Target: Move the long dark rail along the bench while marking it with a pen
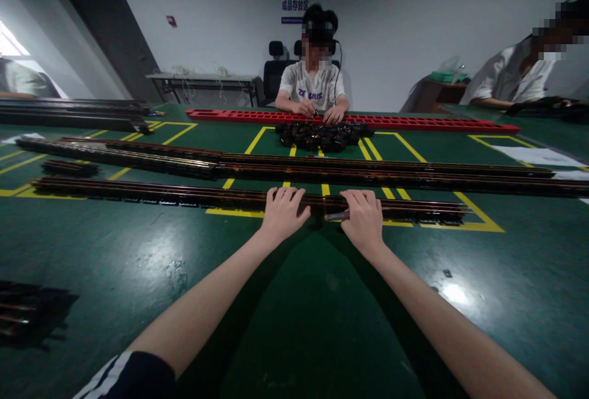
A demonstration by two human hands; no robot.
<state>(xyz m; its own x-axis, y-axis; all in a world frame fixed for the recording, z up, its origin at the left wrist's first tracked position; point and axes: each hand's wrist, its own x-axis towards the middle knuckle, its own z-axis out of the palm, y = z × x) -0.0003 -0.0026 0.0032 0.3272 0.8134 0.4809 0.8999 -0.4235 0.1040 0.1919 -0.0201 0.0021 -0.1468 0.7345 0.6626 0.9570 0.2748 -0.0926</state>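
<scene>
My left hand (283,212) lies on the nearest long dark rail (138,193), fingers stretched over its top. My right hand (363,218) rests on the same rail a little to the right, fingers curled around a thin grey tool (335,216) whose end sticks out to the left. Two more long dark rails (414,170) run across the green table (138,264) just beyond the nearest one.
Across the table a seated person works at a long red rack (414,123) with a pile of small black parts (322,136) in front. Another person sits at the far right. Dark rails (69,110) lie at the back left, and dark parts (23,310) at the near left edge.
</scene>
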